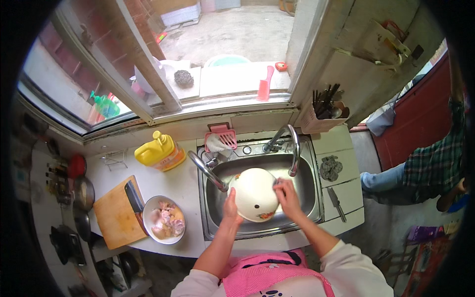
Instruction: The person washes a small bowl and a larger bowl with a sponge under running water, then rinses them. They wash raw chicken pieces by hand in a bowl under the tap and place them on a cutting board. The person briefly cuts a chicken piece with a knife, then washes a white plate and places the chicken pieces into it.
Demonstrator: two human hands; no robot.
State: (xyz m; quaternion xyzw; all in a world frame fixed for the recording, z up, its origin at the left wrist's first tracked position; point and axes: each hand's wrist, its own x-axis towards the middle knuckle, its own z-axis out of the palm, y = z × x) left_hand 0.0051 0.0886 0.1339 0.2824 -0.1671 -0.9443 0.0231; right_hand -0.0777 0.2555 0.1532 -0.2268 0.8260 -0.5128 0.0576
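Over the stainless steel sink [304, 200], a cream enamel basin [256, 189] with flower decorations and a dark spot is tilted with its outer bottom facing me. My left hand [232, 208] grips its left rim. At its right edge my right hand [286, 195] has curled fingers against a small greyish thing, mostly hidden, perhaps a scouring pad. A curved chrome faucet [206, 169] ends beside the basin's left side; a taller chrome faucet [295, 148] arches over the sink's back right. No running water can be made out.
Left of the sink are a bowl of raw meat [165, 221], a cleaver [133, 196] on a wooden cutting board [115, 215] and a yellow detergent jug [159, 150]. A grey rag [330, 168] and a knife [337, 204] lie right. A person in plaid [430, 170] is at the far right.
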